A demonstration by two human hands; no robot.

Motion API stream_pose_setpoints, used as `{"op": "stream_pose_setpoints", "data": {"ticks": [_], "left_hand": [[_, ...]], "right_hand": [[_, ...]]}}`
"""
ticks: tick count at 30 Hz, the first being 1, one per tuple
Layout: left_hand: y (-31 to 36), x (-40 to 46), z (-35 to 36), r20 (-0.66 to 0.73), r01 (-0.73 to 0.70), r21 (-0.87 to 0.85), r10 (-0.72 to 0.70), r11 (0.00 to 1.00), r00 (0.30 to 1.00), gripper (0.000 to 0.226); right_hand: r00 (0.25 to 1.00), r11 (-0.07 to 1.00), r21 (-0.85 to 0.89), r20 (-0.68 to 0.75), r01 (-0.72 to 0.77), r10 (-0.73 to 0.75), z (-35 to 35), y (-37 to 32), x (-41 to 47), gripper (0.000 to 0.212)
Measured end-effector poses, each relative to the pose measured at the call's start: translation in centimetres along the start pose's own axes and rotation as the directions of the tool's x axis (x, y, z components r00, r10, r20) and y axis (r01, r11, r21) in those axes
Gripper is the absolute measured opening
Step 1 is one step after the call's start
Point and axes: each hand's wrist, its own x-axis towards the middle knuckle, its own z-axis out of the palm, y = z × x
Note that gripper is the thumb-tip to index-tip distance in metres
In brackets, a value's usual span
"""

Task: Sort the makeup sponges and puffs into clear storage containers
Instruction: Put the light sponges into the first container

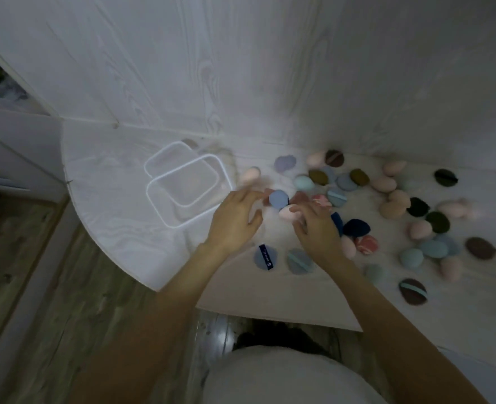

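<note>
Many makeup sponges and flat puffs lie scattered over the right half of the white table (109,199). Two clear containers with white rims, the near container (182,168) and the far container (160,154), overlap at the left and look empty. My left hand (235,220) is spread just right of them, fingertips touching a blue puff (278,199). My right hand (318,228) is beside it, fingers curled over a pink sponge (285,213); whether it grips the sponge is unclear. A red marbled sponge (322,199) lies just beyond that hand.
A white wood-grain wall (241,68) stands right behind the table. Grey-blue puffs (262,256) lie near my wrists by the front edge. Dark puffs (446,177) and tan sponges (393,207) spread to the right. The table's rounded edge drops to wooden floor (37,272) at left.
</note>
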Motion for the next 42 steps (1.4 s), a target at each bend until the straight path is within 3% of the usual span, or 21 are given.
{"op": "stream_pose_setpoints", "data": {"ticks": [3,7,11,13,15,18,20,22,25,30,36,39,42], "left_hand": [[-0.8,5.0,2.0,0.041,0.021,0.094,-0.025,0.995,0.999,0.042],[-2.4,10.3,4.9,0.17,0.232,0.426,-0.329,0.874,0.929,0.057],[-3.3,12.0,6.7,0.162,0.337,0.508,-0.473,0.793,0.866,0.047],[-3.6,12.3,6.8,0.147,0.357,0.425,-0.453,0.832,0.879,0.044],[-3.2,12.1,6.0,0.121,0.347,0.228,-0.38,0.91,0.917,0.043],[-1.1,10.0,3.3,0.043,0.288,-0.106,-0.285,0.952,0.958,0.035],[-0.2,7.0,1.0,0.054,0.225,-0.189,-0.219,0.956,0.974,0.035],[-0.4,3.4,-0.9,0.064,0.196,-0.165,-0.187,0.967,0.98,0.039],[-2.2,-1.9,-2.9,0.047,0.254,-0.052,-0.252,0.966,0.967,0.044],[-4.8,-8.1,-3.3,0.106,0.334,0.176,-0.355,0.926,0.929,0.046],[-4.4,-9.8,-2.2,0.276,0.271,0.296,-0.353,0.916,0.894,0.039],[-3.9,-10.2,-1.9,0.381,0.251,0.359,-0.387,0.899,0.84,0.063],[-3.8,-10.5,-1.4,0.42,0.173,0.449,-0.378,0.876,0.825,0.061]], "right_hand": [[0.998,0.983,-0.177,0.059,0.039,-0.029,0.6,0.7,2.6,0.035],[0.988,0.962,-0.265,0.151,0.059,-0.019,2.5,2.5,5.5,0.032],[0.976,0.956,-0.27,0.209,0.117,-0.061,2.1,3.6,6.0,0.032],[0.986,0.971,-0.207,0.144,0.119,-0.09,1.4,3.8,6.2,0.029],[0.995,0.999,-0.043,0.095,0.032,-0.028,0.3,3.9,6.0,0.035],[0.98,0.955,0.246,0.146,-0.167,0.134,-1.4,4.2,5.5,0.039],[0.974,0.904,0.373,0.165,-0.207,0.155,-2.3,3.3,4.9,0.032],[0.968,0.846,0.479,0.195,-0.233,0.156,-2.7,1.6,4.1,0.023],[0.945,0.784,0.55,0.296,-0.288,0.14,-2.0,-0.8,2.6,0.011],[0.919,0.711,0.614,0.377,-0.342,0.117,0.4,-4.2,0.6,0.02],[0.927,0.807,0.539,0.375,-0.241,0.027,2.6,-5.8,-0.6,0.02],[0.938,0.832,0.515,0.347,-0.208,0.02,3.0,-5.9,-0.6,0.021],[0.947,0.849,0.495,0.32,-0.184,0.019,3.1,-6.0,-0.6,0.022]]}}
